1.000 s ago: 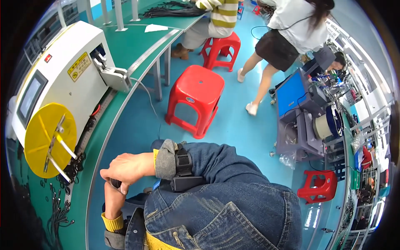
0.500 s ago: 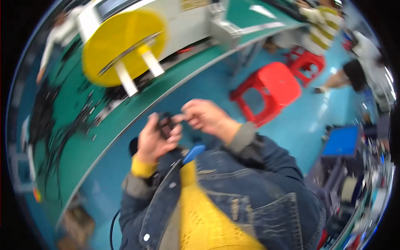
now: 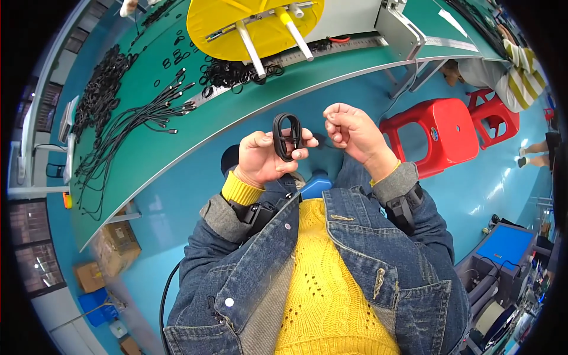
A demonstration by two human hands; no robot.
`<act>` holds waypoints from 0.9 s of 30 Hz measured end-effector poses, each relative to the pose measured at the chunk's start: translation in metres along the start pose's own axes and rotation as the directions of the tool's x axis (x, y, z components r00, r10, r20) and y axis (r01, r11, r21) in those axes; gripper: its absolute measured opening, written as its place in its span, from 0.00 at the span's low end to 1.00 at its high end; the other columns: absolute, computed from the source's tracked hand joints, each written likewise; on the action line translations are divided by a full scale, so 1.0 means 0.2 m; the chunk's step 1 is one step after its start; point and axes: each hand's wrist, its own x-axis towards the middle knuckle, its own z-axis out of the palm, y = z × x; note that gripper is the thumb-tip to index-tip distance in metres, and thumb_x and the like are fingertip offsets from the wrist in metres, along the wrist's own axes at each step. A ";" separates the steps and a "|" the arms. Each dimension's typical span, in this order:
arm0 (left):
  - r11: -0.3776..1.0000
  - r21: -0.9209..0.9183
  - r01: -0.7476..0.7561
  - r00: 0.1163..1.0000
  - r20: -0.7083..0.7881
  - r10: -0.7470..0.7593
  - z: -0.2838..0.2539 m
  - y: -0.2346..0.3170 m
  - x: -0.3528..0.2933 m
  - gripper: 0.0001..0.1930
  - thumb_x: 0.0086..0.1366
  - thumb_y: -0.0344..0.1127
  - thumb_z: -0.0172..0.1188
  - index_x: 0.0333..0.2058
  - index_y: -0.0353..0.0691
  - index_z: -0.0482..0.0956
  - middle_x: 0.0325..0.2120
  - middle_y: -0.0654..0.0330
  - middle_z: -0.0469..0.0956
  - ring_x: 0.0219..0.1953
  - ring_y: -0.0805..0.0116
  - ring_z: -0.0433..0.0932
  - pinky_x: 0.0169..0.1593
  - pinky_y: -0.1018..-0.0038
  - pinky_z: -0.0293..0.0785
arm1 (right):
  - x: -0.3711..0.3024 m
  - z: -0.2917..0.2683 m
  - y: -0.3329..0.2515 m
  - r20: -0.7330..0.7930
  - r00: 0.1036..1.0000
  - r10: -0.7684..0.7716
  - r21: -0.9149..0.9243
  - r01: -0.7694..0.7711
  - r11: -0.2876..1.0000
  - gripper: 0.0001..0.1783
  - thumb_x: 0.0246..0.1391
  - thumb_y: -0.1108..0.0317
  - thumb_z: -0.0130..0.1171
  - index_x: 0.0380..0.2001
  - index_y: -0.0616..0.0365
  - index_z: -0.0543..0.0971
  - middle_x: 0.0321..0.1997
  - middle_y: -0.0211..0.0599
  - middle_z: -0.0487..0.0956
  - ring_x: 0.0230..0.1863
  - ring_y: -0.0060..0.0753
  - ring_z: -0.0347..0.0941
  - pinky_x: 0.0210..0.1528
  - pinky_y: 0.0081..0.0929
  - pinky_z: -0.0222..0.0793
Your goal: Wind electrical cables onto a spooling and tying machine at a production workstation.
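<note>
My left hand [image 3: 269,158] is closed round a small coiled black cable [image 3: 278,139], wound into an upright oval loop with its ends inside. Thumb and fingers grip the coil from its two sides. Just to the right, apart from the coil, is my right hand [image 3: 356,133], fingers curled and thumb pressed to them; whether anything small is between them is hidden. Both hands are over the gap between my body and the green table [image 3: 157,151]. On that table lie a bundle of loose black cables [image 3: 133,127] and a pile of small black bands [image 3: 216,72].
A yellow disc with white pegs [image 3: 248,35] stands at the table's edge ahead. Another heap of black bands [image 3: 100,89] lies far left. Red stools [image 3: 452,136] stand to the right, near a person in striped clothing [image 3: 523,80]. Cardboard boxes [image 3: 115,245] sit lower left.
My right hand has drawn away to the right from the coil, which it was beside or touching. The left hand still holds the coil. The whole view has shifted and sharpened.
</note>
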 end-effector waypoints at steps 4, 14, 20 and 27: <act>0.997 0.074 0.008 1.000 0.006 -0.008 0.01 -0.01 0.00 0.34 0.47 0.37 0.56 0.52 0.24 0.58 0.46 0.41 0.63 0.33 0.67 0.63 0.22 0.84 0.61 | -0.01 0.09 -0.04 -0.032 0.992 -0.120 -0.498 0.089 0.863 0.06 0.52 0.68 0.51 0.31 0.59 0.71 0.20 0.26 0.71 0.18 0.17 0.64 0.17 0.16 0.59; 0.730 0.555 0.398 0.880 -0.456 -0.133 0.16 -0.04 -0.03 0.14 0.51 0.28 0.55 0.37 0.32 0.69 0.28 0.54 0.74 0.21 0.78 0.69 0.14 0.85 0.60 | 0.05 0.25 -0.06 0.493 0.870 0.021 -0.860 0.491 -0.136 0.08 0.46 0.71 0.50 0.28 0.65 0.68 0.18 0.48 0.73 0.22 0.53 0.71 0.22 0.40 0.64; 0.424 0.824 0.374 0.816 -0.510 0.271 0.10 -0.05 -0.02 0.08 0.51 0.27 0.54 0.32 0.34 0.73 0.21 0.62 0.74 0.21 0.78 0.71 0.19 0.83 0.66 | 0.07 0.23 0.10 0.445 0.887 -0.122 -0.880 0.407 -0.246 0.10 0.43 0.73 0.49 0.30 0.65 0.63 0.18 0.51 0.73 0.25 0.56 0.71 0.26 0.45 0.66; -0.012 0.927 0.374 0.808 -0.319 0.496 0.05 -0.05 -0.11 0.11 0.47 0.31 0.58 0.30 0.32 0.74 0.26 0.55 0.77 0.29 0.65 0.76 0.33 0.71 0.72 | 0.10 0.25 0.19 0.625 0.729 -0.280 -0.769 0.637 -0.056 0.12 0.44 0.72 0.50 0.34 0.62 0.63 0.20 0.49 0.72 0.23 0.56 0.69 0.25 0.43 0.65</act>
